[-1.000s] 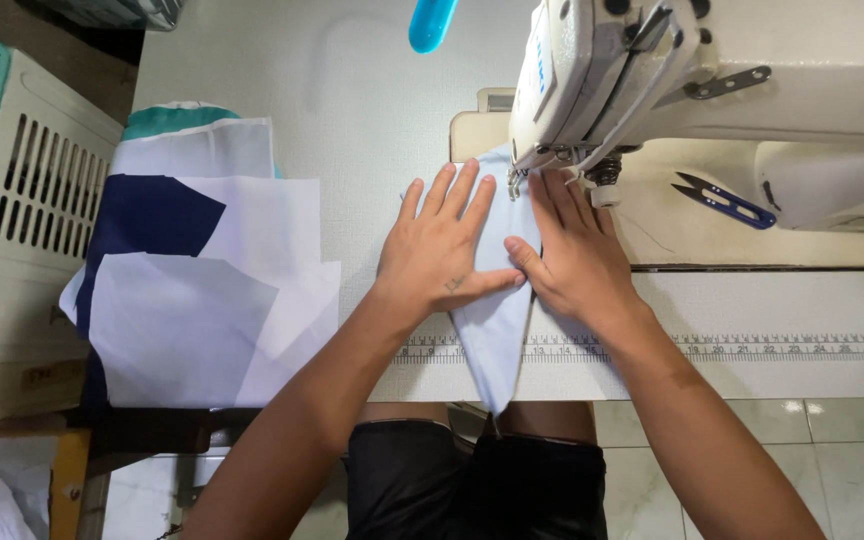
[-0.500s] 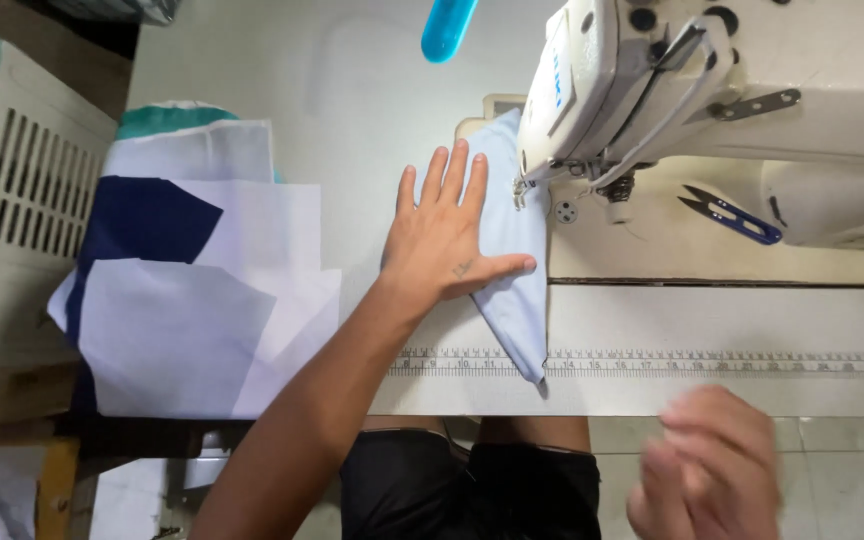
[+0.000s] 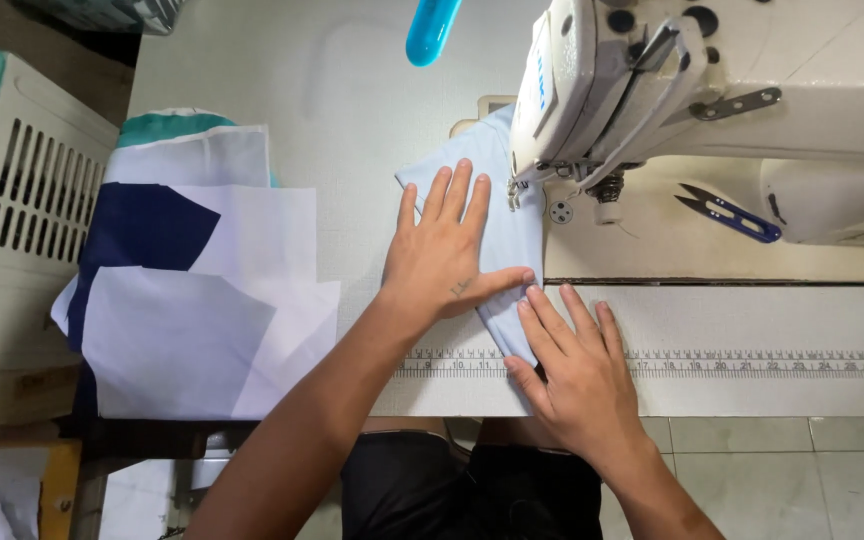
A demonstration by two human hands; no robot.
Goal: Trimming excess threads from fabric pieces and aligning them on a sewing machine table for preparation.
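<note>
A pale blue piece of fabric point(image 3: 497, 170) lies on the white sewing table point(image 3: 352, 90), its far end under the head of the white sewing machine point(image 3: 652, 90). My left hand point(image 3: 447, 250) lies flat on the fabric with fingers spread, thumb pointing right. My right hand point(image 3: 572, 370) rests flat on the fabric's near tip at the table's front edge, just below the left thumb. Neither hand grips anything.
A stack of white and navy cut fabric pieces point(image 3: 192, 300) lies at the left of the table. Blue thread snips point(image 3: 727, 212) rest on the machine bed. A ruler strip point(image 3: 712, 362) runs along the front edge. A beige vented crate point(image 3: 22, 220) stands at far left.
My right hand, which had pulled back off the table toward me half a second ago, has returned onto the fabric's near tip. The left hand stayed flat on the fabric.
</note>
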